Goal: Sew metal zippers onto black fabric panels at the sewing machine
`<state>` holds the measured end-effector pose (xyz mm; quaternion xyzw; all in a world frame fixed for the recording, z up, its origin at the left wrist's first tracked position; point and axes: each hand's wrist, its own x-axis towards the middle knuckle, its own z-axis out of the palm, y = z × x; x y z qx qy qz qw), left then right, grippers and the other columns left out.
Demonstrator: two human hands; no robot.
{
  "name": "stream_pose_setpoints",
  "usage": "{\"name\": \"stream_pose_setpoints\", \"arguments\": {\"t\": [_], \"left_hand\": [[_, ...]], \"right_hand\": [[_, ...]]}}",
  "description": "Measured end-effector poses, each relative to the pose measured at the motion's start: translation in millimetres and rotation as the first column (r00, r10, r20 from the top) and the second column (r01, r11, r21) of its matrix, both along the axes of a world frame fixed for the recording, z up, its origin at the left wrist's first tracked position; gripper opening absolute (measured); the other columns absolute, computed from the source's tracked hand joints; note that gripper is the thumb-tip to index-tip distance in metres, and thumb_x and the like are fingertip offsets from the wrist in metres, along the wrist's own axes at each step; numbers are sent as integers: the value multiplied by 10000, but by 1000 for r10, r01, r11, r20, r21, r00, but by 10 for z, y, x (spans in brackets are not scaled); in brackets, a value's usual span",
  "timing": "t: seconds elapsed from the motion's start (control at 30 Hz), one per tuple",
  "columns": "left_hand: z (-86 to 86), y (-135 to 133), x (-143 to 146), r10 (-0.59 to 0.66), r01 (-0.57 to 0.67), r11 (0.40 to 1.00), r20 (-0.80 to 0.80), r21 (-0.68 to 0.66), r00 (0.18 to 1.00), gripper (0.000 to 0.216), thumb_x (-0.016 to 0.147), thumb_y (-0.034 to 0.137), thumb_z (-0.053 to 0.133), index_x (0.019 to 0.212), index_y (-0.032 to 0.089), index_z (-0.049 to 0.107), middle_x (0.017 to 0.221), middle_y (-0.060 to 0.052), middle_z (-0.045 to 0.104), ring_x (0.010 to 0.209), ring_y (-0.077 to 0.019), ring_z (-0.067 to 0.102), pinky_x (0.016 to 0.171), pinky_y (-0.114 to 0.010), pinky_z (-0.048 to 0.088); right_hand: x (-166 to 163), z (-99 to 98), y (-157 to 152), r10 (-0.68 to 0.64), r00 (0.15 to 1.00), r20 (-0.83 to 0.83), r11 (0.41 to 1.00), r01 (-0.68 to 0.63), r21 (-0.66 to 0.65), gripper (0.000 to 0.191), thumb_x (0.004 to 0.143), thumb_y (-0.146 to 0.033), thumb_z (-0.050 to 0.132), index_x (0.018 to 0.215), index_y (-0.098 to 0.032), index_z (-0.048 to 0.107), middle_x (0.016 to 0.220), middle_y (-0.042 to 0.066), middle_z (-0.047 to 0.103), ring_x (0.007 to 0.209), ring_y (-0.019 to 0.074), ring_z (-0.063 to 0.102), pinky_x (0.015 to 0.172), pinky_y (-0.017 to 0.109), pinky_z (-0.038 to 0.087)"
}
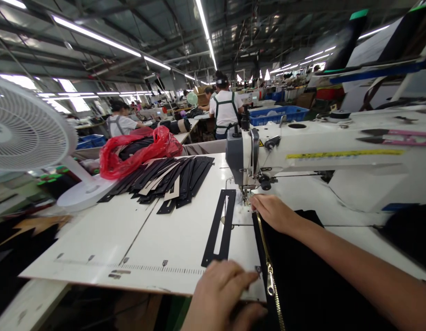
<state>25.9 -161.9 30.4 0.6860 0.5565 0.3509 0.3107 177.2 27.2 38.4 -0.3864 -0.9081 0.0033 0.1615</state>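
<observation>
By the needle of the white sewing machine (245, 177), my right hand (273, 210) pinches the upper end of a zipper (262, 236). The zipper has gold teeth and a metal pull (270, 281), and runs down along black fabric (306, 276) that hangs over the table's front edge. My left hand (221, 294) is low in front, slightly blurred, thumb and fingers apart, holding nothing I can see. Just beyond it, a black slotted strip (208, 250) lies on the tabletop, its far end beside the presser foot.
A fanned pile of black slotted strips (195, 177) covers the back of the table (106, 243), with a red plastic bag (140, 151) behind. At left stands a white fan (30, 124). Pink-handled snips (399, 137) rest on the machine arm. People (225, 108) sit farther back.
</observation>
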Motion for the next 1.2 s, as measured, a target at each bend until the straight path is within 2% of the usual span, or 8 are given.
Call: {"name": "stream_pose_setpoints", "arguments": {"t": [0.1, 0.23, 0.37, 0.67, 0.9, 1.03, 1.1, 1.2], "left_hand": [[132, 437, -105, -214, 275, 955, -387, 110, 897, 787, 759, 596, 595, 1391, 206, 336, 1388, -135, 414, 1275, -341, 362, 1082, -566, 159], [203, 790, -78, -322, 404, 914, -533, 40, 782, 956, 692, 752, 513, 1419, 186, 256, 1465, -120, 280, 1366, -350, 160, 1077, -578, -87], [246, 854, -65, -364, 466, 884, -576, 34, 732, 1041, 613, 767, 574, 1404, 155, 289, 1464, -116, 285, 1365, -366, 145, 1070, -560, -142], [273, 1045, -67, -399, 524, 852, -644, 4, 653, 1093, 615, 792, 513, 1417, 102, 237, 1479, -155, 220, 1369, -375, 105, 1074, -551, -119], [281, 1048, -33, -378, 510, 860, -693, -19, 613, 1158, 596, 812, 491, 1425, 65, 184, 1488, -184, 165, 1351, -433, 84, 1062, -579, -97], [233, 1060, -31, -381, 505, 862, -701, -34, 603, 1180, 590, 829, 475, 1426, 57, 164, 1493, -196, 121, 1352, -434, 65, 1062, -596, -62], [233, 1081, -41, -381, 501, 864, -704, -40, 599, 1212, 571, 842, 482, 1431, 61, 137, 1492, -202, 119, 1353, -434, 61, 1060, -612, -42], [274, 1044, -61, -354, 484, 875, -698, -12, 622, 1209, 552, 844, 513, 1424, 74, 181, 1483, -199, 169, 1353, -428, 89, 1063, -622, -25]], "right_hand": [[285, 116, -56, -40, 999, -15, 999, 40, 16, 407, 968, -291, 230, 811, -175, 587, 808, 58, 639, 767, 163, 578, 715, 265, 404], [836, 53, -194, -292, 955, 60, 945, 279, 169, 413, 895, -446, 353, 784, -139, 606, 801, 153, 607, 802, 295, 534, 718, 415, 393], [1096, -119, -269, -347, 934, 85, 910, 313, 274, 360, 858, -468, 427, 753, -162, 585, 767, 118, 564, 759, 263, 511, 697, 386, 406], [851, -145, -244, -390, 916, -90, 880, 400, 255, 265, 936, -399, 342, 813, -193, 455, 751, 29, 579, 636, 168, 548, 543, 276, 355], [1017, -141, -94, -361, 927, 102, 900, 317, 298, 295, 920, -399, 383, 827, -168, 540, 754, 72, 622, 617, 226, 583, 493, 302, 341], [734, -7, -328, -179, 976, 126, 893, 108, 437, 288, 910, -212, 365, 954, -74, 613, 1075, 209, 603, 992, 320, 558, 828, 468, 419], [563, -73, -492, -15, 997, 74, 924, -15, 382, 342, 916, -200, 352, 1128, -44, 571, 1229, 207, 541, 1153, 286, 487, 971, 463, 372], [436, -287, -639, 37, 998, 45, 971, -47, 233, 432, 924, -211, 323, 1286, -10, 446, 1356, 200, 427, 1272, 253, 379, 1013, 453, 367]]}}
